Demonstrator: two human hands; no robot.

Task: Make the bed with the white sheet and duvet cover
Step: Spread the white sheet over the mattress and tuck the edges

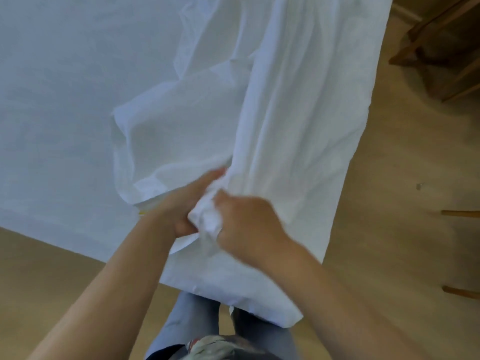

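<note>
A white sheet (57, 105) lies flat over the bed and fills the left and upper part of the view. On top of it, a second white cloth, the duvet cover (298, 120), runs in long folds along the bed's right edge and hangs over the near corner. My left hand (181, 209) and my right hand (246, 219) are close together at that corner. Both grip a bunched wad of the duvet cover (207, 219) between them. The fingertips are buried in the fabric.
Light wooden floor (402, 203) surrounds the bed on the right and in front. Wooden furniture legs (441, 48) stand at the upper right, and two wooden bars (461, 213) jut in at the right edge. My legs in grey trousers (187, 323) stand at the bed's corner.
</note>
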